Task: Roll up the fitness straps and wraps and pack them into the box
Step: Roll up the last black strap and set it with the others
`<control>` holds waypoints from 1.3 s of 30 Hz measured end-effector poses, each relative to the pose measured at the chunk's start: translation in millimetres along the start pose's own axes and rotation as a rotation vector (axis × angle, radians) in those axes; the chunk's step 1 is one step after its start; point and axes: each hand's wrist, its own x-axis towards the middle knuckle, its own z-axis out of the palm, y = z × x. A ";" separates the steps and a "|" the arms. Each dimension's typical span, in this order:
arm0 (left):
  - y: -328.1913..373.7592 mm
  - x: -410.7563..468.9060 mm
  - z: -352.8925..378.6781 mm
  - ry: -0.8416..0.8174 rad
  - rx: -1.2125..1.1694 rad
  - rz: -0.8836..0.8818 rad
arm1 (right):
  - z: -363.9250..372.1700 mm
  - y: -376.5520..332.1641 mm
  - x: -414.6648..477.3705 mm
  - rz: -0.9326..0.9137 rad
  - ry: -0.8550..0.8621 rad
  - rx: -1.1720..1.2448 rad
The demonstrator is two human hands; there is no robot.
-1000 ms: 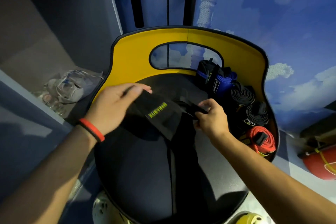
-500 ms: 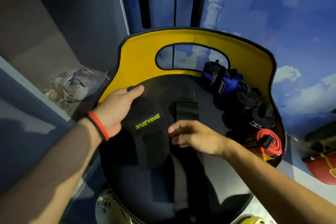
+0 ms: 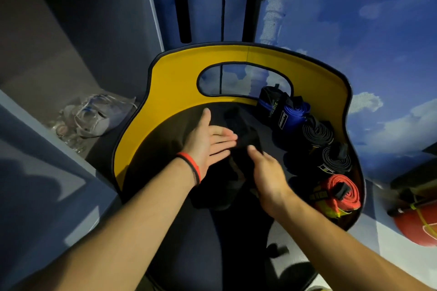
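On the dark floor of the yellow-walled fabric box, the limp black fabric wrap lies between both hands, its long axis running away from the person; the left hand lies flat-fingered at its left edge, and the right hand hangs relaxed above it, gripping nothing.

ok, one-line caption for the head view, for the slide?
Left hand and right hand open over a black wrap on a yellow-backed seat; rolled straps line its right edge.

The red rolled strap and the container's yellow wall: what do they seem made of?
The red rolled strap looks like matte woven webbing: thin flat layers coil tightly. The yellow wall seems matte fabric or foam, with a centre seam and black bound edge; which, I cannot tell.
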 end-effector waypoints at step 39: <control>-14.8 -11.9 9.7 0.190 0.081 0.253 | 5.1 -34.8 7.2 -0.375 -0.015 -0.138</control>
